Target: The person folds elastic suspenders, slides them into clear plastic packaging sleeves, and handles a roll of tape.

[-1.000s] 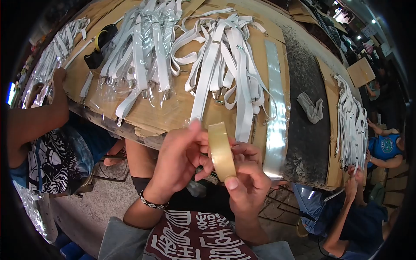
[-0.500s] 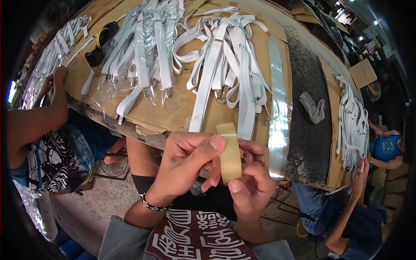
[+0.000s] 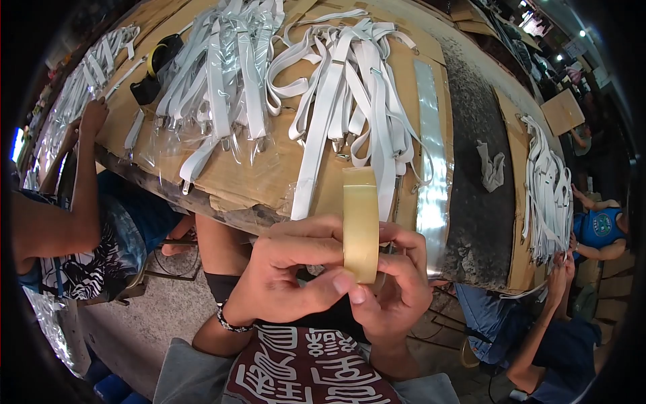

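A roll of yellowish clear tape (image 3: 361, 225) is held upright between both hands, just over the table's near edge. My left hand (image 3: 293, 269) has its fingers bent against the left side of the roll, with the thumb at its lower edge. On the other side my right hand (image 3: 397, 279) grips the roll between thumb and fingers. Beyond the hands lie white elastic straps with metal clips (image 3: 346, 87) on the cardboard (image 3: 269, 178). More straps in clear plastic (image 3: 222, 81) are to their left.
A black and yellow tape dispenser (image 3: 156, 67) lies at the left. Clear plastic sleeves (image 3: 432, 168) and a crumpled whitish scrap (image 3: 491, 167) are on the right. Further right hangs a strap bundle (image 3: 546, 195) near another person's hands. A person's arm (image 3: 74, 209) reaches in from the left.
The tape roll has shifted slightly right and stands more upright. My left thumb has moved down to the roll's lower edge. The whitish scrap has changed shape, and the left person's hands have moved.
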Motion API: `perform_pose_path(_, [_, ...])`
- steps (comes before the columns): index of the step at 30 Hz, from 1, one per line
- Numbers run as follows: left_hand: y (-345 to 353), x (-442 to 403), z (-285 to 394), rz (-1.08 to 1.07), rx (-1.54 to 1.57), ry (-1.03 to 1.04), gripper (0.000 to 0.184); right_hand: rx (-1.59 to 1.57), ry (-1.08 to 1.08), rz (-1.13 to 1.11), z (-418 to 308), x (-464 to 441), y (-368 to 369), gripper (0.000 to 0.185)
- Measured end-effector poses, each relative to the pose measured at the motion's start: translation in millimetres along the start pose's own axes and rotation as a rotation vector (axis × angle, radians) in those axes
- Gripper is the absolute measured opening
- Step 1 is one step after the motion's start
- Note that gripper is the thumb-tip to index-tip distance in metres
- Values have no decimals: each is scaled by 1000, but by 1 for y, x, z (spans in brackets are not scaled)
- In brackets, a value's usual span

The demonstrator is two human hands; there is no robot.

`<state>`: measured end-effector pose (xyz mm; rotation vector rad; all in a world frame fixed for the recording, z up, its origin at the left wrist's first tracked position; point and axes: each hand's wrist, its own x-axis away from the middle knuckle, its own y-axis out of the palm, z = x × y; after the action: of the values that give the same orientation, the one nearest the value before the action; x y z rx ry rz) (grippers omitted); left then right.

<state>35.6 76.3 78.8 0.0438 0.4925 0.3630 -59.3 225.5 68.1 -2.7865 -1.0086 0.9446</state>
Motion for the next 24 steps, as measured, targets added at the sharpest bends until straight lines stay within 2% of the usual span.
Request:
perform_pose_path(6, [0, 2, 2, -52, -21, -20, 24, -187, 82, 122, -10, -4, 6, 33])
perform_pose_path(12, [3, 7, -8, -89, -110, 83, 25, -127, -13, -31, -12, -16, -14, 28])
perform_pose_path(15, [7, 7, -5, -26, -89, 111, 25, -174, -48, -54, -9, -18, -13, 25])
perform_pose_path(24, [3, 6, -3, -43, -249, 128, 29, -141, -99, -52, -13, -21, -13, 24])
